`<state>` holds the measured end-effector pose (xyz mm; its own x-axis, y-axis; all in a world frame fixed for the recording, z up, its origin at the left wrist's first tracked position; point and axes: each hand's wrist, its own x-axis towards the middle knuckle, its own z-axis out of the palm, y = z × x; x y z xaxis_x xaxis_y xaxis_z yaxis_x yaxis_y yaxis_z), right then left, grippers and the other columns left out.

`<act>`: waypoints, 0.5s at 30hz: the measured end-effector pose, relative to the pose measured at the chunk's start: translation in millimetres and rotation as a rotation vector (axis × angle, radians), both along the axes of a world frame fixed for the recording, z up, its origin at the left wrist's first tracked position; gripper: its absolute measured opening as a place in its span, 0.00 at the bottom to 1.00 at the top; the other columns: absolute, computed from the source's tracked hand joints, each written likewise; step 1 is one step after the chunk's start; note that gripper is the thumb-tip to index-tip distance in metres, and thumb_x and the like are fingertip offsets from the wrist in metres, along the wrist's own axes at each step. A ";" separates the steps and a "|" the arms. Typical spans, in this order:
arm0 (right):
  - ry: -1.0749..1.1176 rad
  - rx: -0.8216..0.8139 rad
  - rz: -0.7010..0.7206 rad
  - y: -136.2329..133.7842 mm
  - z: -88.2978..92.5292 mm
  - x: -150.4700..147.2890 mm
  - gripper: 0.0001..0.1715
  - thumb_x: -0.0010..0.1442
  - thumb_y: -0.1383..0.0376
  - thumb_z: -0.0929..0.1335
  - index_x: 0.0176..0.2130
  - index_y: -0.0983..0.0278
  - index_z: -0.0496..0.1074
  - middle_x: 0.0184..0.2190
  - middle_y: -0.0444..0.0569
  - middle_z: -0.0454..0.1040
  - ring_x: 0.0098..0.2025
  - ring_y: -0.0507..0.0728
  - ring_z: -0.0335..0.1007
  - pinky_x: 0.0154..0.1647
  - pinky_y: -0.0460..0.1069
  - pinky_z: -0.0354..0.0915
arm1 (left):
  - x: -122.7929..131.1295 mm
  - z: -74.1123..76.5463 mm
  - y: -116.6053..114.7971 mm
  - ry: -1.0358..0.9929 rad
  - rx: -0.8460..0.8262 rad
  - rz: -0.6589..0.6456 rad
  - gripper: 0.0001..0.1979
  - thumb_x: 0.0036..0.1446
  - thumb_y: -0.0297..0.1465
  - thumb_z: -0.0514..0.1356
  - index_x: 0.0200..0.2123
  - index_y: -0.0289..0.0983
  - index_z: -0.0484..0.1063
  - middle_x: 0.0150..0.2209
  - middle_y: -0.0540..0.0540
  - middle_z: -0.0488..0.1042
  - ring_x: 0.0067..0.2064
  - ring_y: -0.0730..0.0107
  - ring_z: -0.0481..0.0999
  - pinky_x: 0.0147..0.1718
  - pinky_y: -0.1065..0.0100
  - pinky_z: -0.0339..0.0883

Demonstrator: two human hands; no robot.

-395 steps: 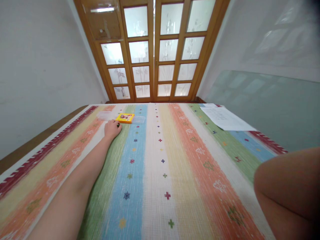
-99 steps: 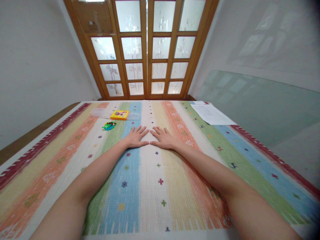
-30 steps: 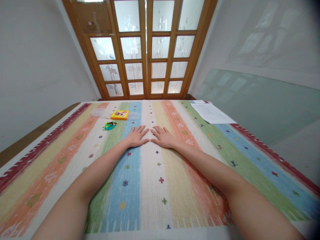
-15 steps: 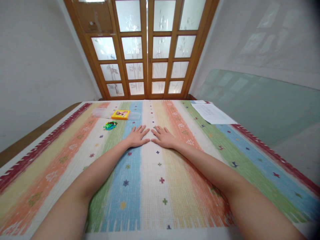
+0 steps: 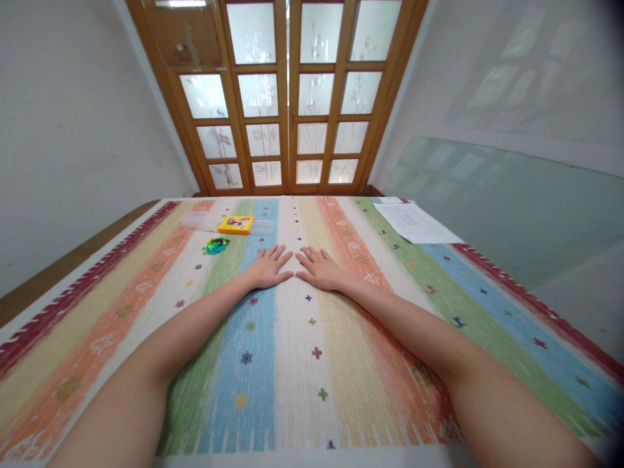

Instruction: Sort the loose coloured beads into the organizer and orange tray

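Note:
My left hand (image 5: 267, 268) lies palm down on the striped tablecloth (image 5: 295, 325), fingers spread and holding nothing. Beside it, my right hand (image 5: 322, 268) rests flat in the same way, also with nothing in it. The thumbs are close together over the white stripe. Beyond my left hand, to the left, is a small pile of green, blue and dark pieces (image 5: 215, 246). A yellow box (image 5: 236, 225) sits behind that pile, on or against a clear plastic case (image 5: 195, 221) that extends to both sides of it.
White printed sheets (image 5: 414, 222) lie at the table's far right. Wooden doors with frosted panes (image 5: 312, 138) stand behind the table. A pale green glass panel (image 5: 507, 195) leans along the right wall.

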<state>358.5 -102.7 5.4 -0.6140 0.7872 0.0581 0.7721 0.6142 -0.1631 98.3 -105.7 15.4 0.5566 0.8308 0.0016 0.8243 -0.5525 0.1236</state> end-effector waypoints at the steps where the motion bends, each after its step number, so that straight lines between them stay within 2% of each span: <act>1: 0.002 0.003 0.001 -0.8 1.5 0.1 0.50 0.71 0.34 0.52 0.78 0.57 0.50 0.79 0.55 0.43 0.79 0.70 0.38 0.77 0.70 0.39 | -0.3 0.8 -0.9 -0.001 0.007 -0.006 0.40 0.69 0.58 0.44 0.77 0.47 0.50 0.79 0.42 0.43 0.78 0.45 0.43 0.73 0.40 0.36; 4: 0.026 0.029 0.016 0.2 7.5 2.3 0.46 0.72 0.37 0.55 0.76 0.59 0.57 0.77 0.57 0.49 0.78 0.69 0.44 0.76 0.68 0.45 | -8.6 6.9 -1.8 -0.005 0.056 -0.066 0.36 0.72 0.54 0.45 0.75 0.45 0.56 0.77 0.43 0.51 0.77 0.50 0.51 0.74 0.44 0.39; 7: 0.101 0.060 0.040 9.2 14.2 6.0 0.38 0.74 0.44 0.57 0.70 0.61 0.68 0.71 0.56 0.64 0.73 0.65 0.59 0.72 0.61 0.55 | -37.5 19.6 7.4 -0.032 0.164 -0.047 0.30 0.71 0.49 0.48 0.70 0.44 0.66 0.72 0.42 0.63 0.72 0.52 0.60 0.73 0.50 0.46; 9: 0.154 0.064 0.035 19.0 17.6 5.5 0.34 0.75 0.47 0.58 0.66 0.62 0.72 0.66 0.56 0.72 0.68 0.64 0.66 0.69 0.58 0.60 | -71.3 30.9 21.7 -0.098 0.266 0.154 0.27 0.71 0.44 0.49 0.66 0.42 0.71 0.65 0.39 0.70 0.67 0.50 0.67 0.69 0.50 0.57; 11: 0.182 0.058 0.013 30.3 19.8 -0.9 0.32 0.74 0.49 0.59 0.65 0.63 0.73 0.64 0.56 0.74 0.65 0.64 0.69 0.68 0.58 0.62 | -115.1 42.6 41.1 -0.167 0.377 0.393 0.25 0.70 0.41 0.50 0.61 0.39 0.74 0.59 0.36 0.73 0.62 0.48 0.70 0.64 0.48 0.63; 15: 0.214 0.059 -0.023 53.9 20.8 -33.3 0.35 0.74 0.48 0.59 0.71 0.61 0.64 0.68 0.56 0.69 0.68 0.65 0.67 0.68 0.59 0.61 | -209.8 57.8 81.1 -0.311 0.500 0.788 0.24 0.70 0.41 0.51 0.59 0.33 0.74 0.59 0.34 0.72 0.63 0.45 0.67 0.65 0.47 0.61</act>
